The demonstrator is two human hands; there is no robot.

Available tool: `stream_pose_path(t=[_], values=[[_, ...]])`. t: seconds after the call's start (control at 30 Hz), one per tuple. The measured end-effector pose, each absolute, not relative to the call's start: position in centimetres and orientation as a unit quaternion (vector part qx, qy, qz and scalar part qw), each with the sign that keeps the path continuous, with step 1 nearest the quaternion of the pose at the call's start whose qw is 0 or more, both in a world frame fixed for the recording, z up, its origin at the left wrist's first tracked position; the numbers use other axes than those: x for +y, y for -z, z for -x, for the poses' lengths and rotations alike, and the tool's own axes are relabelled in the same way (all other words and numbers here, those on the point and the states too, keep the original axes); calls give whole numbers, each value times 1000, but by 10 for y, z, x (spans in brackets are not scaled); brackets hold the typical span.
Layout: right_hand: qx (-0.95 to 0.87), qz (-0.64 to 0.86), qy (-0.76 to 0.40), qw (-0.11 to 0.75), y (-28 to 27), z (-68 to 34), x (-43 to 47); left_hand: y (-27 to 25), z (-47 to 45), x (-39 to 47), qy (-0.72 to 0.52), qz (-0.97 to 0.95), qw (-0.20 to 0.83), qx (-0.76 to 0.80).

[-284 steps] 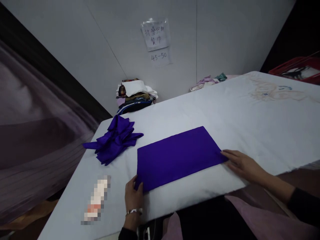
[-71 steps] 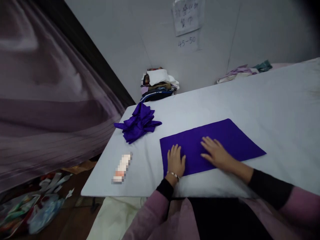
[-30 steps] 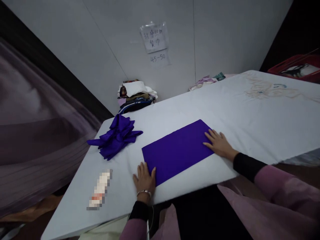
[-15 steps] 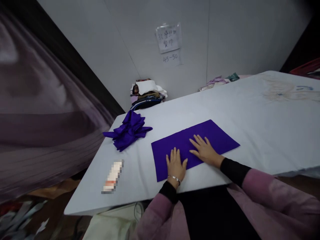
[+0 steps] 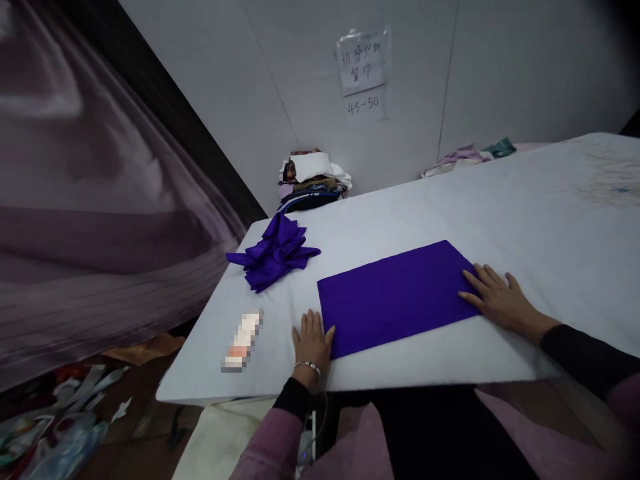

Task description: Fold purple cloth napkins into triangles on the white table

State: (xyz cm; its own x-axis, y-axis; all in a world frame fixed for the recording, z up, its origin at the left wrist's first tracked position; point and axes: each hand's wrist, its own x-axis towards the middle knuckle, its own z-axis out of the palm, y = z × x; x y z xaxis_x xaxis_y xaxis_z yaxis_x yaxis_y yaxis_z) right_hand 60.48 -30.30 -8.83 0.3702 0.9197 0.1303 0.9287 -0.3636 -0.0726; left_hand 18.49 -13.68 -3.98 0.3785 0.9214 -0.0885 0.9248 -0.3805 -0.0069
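A purple cloth point(image 5: 395, 300) lies flat between the two hands on a white table point(image 5: 540, 220). The left hand point(image 5: 313, 343) is palm down, fingers apart, its thumb at the cloth's left edge. The right hand point(image 5: 500, 300) is spread too, its fingertips over the right edge; neither grips anything. A bracelet point(image 5: 309, 365) circles the left wrist. Left of that hand lies a blurred-out item point(image 5: 243, 340); ahead of it, a crumpled purple bundle point(image 5: 277, 253); farther ahead, a clothes pile point(image 5: 313, 177) by the wall.
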Motion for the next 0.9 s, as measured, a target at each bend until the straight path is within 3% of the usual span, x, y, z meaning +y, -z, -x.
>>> stream_pose_path(t=[0.2,0.4,0.77,0.9], values=[[-675,730,-42,100,54,-518,-206,35,-277,-110,-31,-887,45,459],[-743,655,-73,120,65,-465,-134,52,-311,-82,-18,-875,62,480],[-557,827,-34,65,76,-640,-187,55,-237,-51,-3,-824,48,565],[-513,856,-29,60,67,-641,-189,46,-249,-53,15,-806,61,588]])
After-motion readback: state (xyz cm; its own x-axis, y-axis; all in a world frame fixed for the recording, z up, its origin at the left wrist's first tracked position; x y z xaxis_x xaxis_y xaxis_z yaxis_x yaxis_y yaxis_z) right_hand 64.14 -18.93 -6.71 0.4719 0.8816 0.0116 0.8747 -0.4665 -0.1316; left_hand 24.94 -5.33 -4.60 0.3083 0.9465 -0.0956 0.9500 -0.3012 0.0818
